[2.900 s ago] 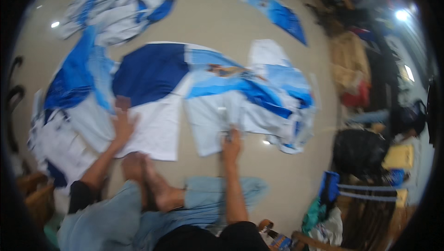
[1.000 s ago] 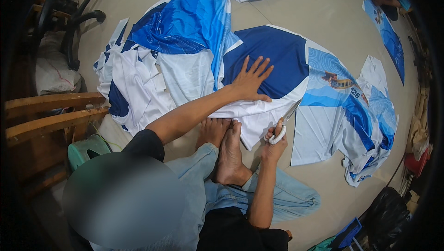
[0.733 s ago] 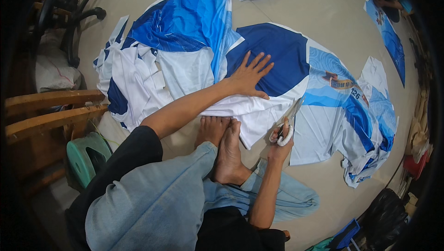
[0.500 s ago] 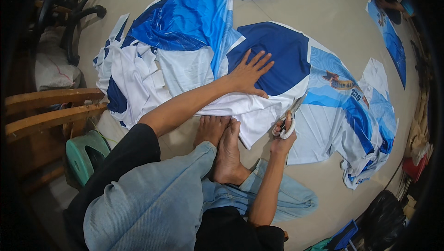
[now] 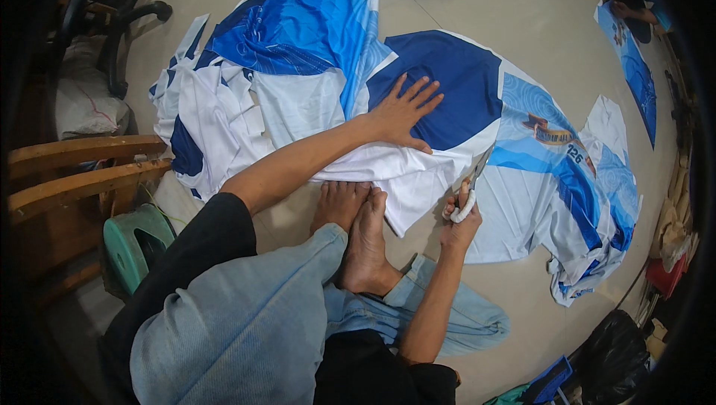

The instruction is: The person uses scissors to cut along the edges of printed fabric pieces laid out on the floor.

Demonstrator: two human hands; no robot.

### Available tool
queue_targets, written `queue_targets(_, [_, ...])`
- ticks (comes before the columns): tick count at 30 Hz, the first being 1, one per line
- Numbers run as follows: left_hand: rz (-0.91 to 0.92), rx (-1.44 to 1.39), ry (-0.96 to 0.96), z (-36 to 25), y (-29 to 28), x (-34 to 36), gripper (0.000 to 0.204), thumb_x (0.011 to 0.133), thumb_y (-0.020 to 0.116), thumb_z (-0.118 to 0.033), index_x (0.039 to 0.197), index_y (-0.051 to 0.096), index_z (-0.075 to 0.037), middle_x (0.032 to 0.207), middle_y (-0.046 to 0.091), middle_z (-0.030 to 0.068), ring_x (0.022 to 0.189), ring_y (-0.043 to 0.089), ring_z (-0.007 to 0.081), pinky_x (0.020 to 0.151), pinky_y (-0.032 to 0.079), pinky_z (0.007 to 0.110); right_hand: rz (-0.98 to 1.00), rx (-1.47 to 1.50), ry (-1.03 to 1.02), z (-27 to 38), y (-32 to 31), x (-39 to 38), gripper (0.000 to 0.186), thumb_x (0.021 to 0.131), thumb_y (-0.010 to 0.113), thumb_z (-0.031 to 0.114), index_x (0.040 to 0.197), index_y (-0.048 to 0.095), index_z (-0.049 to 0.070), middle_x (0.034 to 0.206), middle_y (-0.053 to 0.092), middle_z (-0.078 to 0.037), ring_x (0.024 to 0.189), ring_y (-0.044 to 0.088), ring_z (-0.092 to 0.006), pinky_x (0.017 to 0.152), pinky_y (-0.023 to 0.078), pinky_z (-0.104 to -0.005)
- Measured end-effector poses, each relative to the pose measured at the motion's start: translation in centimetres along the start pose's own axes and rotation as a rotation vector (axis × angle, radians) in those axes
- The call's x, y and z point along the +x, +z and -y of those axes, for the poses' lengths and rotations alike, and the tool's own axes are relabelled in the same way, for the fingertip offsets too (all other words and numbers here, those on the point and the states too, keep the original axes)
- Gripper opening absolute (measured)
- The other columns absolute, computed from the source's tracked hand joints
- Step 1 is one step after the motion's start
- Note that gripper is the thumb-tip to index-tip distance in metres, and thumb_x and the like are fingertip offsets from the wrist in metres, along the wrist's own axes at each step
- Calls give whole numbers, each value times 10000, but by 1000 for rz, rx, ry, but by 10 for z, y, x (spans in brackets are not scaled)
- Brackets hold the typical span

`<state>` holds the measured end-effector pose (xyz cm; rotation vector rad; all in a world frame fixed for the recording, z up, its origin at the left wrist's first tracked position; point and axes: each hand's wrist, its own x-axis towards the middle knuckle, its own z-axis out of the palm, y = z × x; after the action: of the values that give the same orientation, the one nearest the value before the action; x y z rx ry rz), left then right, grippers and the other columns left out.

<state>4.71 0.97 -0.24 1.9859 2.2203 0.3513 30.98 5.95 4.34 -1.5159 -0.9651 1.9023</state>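
My left hand [image 5: 405, 118] lies flat with its fingers spread on a dark blue fabric panel [image 5: 466, 92] edged in white. My right hand [image 5: 461, 227] grips a pair of scissors [image 5: 464, 207] by its white-wrapped handles. The metal blades point up along the panel's right edge, where it meets the light blue printed fabric [image 5: 526, 121]. How far apart the blades stand is hard to make out. White cloth [image 5: 418, 189] hangs in folds below the dark blue part, close to my bare feet [image 5: 365, 237].
Bright blue fabric [image 5: 298, 24] and heaped white pieces [image 5: 216, 114] lie to the left on the tiled floor. A wooden chair [image 5: 82, 181] and a green stool [image 5: 134, 248] stand at the left. Another person's hand [image 5: 620, 10] holds a blue piece [image 5: 634, 62] at far right.
Both hands keep nearly the same places. The scissors have tilted slightly and their handles look closer together. The whole view has shifted a little.
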Motion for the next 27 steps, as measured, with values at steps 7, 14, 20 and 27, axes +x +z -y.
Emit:
queue_targets(7, [48, -1, 91, 23, -11, 5, 1160, 766, 553, -810, 1587, 138, -104, 1653, 81, 160, 1528, 24, 350, 1194, 43, 615, 70, -38, 29, 21, -16, -5, 351, 928, 710, 191, 1232, 657, 23, 705, 547, 7, 569, 531, -63, 472, 369, -186])
queue_targets(14, [26, -7, 124, 36, -8, 6, 1185, 746, 569, -813, 1591, 121, -113, 1657, 71, 142, 1529, 27, 338, 1200, 35, 614, 121, -35, -19, 23, 6, 9, 405, 975, 638, 261, 1295, 614, 14, 695, 518, 6, 553, 477, -63, 484, 353, -205])
queue_targets(20, [35, -25, 131, 36, -9, 8, 1189, 741, 559, -824, 1588, 134, -106, 1656, 74, 141, 1528, 27, 339, 1199, 38, 619, 98, 5, -42, 18, 12, 15, 388, 961, 662, 256, 1279, 635, 36, 724, 542, 7, 567, 490, -56, 493, 366, -196])
queue_targets(27, [35, -9, 131, 36, -8, 8, 1188, 744, 556, -824, 1586, 130, -102, 1654, 81, 144, 1527, 36, 343, 1197, 50, 624, 97, 26, -23, 19, 7, 23, 375, 931, 711, 213, 1256, 654, 38, 726, 565, -1, 563, 501, -56, 491, 363, -197])
